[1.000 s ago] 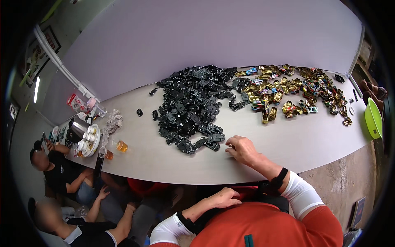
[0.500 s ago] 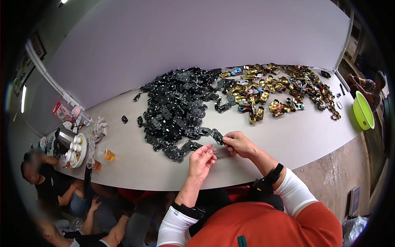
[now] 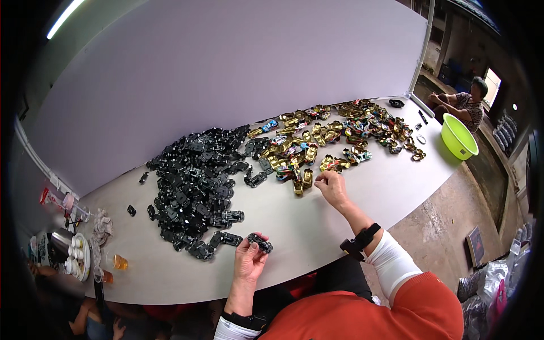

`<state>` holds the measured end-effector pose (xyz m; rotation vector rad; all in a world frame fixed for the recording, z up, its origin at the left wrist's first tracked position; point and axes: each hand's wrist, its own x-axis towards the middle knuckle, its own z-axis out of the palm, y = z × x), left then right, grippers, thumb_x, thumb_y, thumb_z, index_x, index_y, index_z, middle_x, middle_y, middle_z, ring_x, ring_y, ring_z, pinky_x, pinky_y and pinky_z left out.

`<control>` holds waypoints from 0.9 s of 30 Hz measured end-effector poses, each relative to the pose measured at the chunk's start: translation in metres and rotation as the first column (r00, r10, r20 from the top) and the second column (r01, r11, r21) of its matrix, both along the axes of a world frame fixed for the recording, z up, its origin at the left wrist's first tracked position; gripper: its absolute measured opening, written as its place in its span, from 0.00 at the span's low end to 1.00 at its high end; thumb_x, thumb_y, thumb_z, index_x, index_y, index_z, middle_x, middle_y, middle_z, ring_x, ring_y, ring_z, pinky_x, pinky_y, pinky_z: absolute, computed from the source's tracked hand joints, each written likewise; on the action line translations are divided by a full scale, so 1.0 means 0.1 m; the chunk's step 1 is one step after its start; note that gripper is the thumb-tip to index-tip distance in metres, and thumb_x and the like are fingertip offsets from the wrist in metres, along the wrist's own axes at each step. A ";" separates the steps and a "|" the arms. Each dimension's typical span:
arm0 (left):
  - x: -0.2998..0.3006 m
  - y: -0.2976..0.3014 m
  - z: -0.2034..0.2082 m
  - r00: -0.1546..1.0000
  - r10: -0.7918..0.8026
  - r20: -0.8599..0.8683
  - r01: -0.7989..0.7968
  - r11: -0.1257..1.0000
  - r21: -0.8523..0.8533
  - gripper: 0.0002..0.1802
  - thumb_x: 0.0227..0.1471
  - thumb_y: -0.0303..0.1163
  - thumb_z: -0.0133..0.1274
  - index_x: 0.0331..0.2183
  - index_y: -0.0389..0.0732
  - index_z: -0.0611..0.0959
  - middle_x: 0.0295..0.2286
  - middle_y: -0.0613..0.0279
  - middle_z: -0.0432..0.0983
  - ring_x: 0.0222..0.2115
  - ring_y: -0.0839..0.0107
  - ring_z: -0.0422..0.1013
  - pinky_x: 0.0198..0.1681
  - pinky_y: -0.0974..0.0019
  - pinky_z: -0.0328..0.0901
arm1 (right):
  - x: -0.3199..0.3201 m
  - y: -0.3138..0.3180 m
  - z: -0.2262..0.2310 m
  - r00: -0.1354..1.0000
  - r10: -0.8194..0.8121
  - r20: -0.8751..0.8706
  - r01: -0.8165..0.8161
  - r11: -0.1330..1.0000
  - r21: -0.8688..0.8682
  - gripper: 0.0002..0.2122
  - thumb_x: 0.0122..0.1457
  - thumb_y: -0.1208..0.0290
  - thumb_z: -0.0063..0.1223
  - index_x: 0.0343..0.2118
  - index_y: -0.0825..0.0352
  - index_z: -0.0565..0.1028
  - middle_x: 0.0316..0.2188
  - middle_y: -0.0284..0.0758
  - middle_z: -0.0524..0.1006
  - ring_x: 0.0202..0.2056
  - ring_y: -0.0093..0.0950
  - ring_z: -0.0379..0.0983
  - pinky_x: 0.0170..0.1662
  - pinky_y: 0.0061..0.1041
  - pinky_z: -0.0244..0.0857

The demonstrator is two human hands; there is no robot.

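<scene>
My L hand (image 3: 247, 263) grips blk chassis (image 3: 261, 244) over table (image 3: 309, 238), near edge; R hand (image 3: 334, 190) curled by gold shells (image 3: 298, 186), can't tell if empty. Best I pinch chassis sides lightly, keep lvl.

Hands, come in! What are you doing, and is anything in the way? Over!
Left hand: holding black toy-car base. Right hand: beside gold toy-car shells, grip unclear. Nearest obstacle: black pile, close to left hand.
</scene>
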<state>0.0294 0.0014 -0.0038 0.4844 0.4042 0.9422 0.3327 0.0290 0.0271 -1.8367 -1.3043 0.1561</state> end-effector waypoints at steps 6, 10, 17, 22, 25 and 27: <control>-0.01 -0.02 -0.05 1.000 -0.017 0.013 0.016 1.000 0.023 0.16 0.45 0.27 0.57 0.38 0.36 0.75 0.33 0.53 0.75 0.25 0.72 0.70 0.21 0.76 0.62 | -0.07 0.18 -0.02 0.979 0.158 0.128 -0.159 0.987 0.004 0.05 0.44 0.73 0.57 0.24 0.66 0.77 0.21 0.41 0.74 0.25 0.37 0.71 0.31 0.31 0.65; -0.03 -0.03 -0.08 0.999 -0.015 0.037 0.014 0.999 0.044 0.15 0.45 0.27 0.57 0.38 0.36 0.75 0.33 0.52 0.75 0.26 0.71 0.71 0.21 0.76 0.62 | 0.11 0.38 -0.15 0.931 0.134 -0.339 -0.102 0.989 0.110 0.05 0.43 0.74 0.58 0.23 0.69 0.77 0.17 0.33 0.74 0.19 0.19 0.67 0.25 0.20 0.62; -0.03 0.00 -0.09 0.999 -0.015 0.040 0.013 0.998 0.059 0.16 0.44 0.25 0.57 0.38 0.35 0.75 0.33 0.53 0.75 0.29 0.71 0.73 0.23 0.77 0.64 | -0.06 0.27 0.08 0.985 0.154 0.084 -0.144 0.983 -0.115 0.05 0.42 0.72 0.58 0.23 0.67 0.77 0.23 0.39 0.73 0.29 0.36 0.70 0.35 0.31 0.64; -0.04 -0.05 -0.07 0.998 -0.007 0.057 0.004 0.999 0.053 0.16 0.44 0.25 0.57 0.38 0.35 0.75 0.34 0.52 0.74 0.30 0.70 0.73 0.26 0.76 0.67 | 0.07 0.35 -0.06 0.993 0.069 0.096 -0.081 0.989 0.126 0.03 0.45 0.75 0.54 0.20 0.69 0.75 0.23 0.39 0.73 0.25 0.36 0.71 0.32 0.30 0.64; -0.03 -0.05 -0.09 0.999 0.016 0.041 -0.018 0.998 0.053 0.17 0.43 0.25 0.58 0.39 0.35 0.75 0.35 0.50 0.74 0.32 0.68 0.73 0.31 0.73 0.69 | 0.13 0.27 0.19 0.693 0.111 -0.712 -0.126 0.991 0.032 0.06 0.53 0.73 0.52 0.22 0.67 0.72 0.18 0.27 0.68 0.16 0.16 0.60 0.17 0.17 0.53; -0.03 -0.02 -0.12 0.999 -0.014 0.038 0.010 0.994 0.111 0.18 0.43 0.27 0.58 0.39 0.36 0.75 0.37 0.50 0.72 0.35 0.67 0.71 0.35 0.68 0.69 | 0.09 0.20 0.28 0.242 0.224 -0.944 -0.244 0.956 0.165 0.05 0.55 0.73 0.50 0.24 0.65 0.70 0.17 0.24 0.64 0.15 0.14 0.55 0.16 0.14 0.47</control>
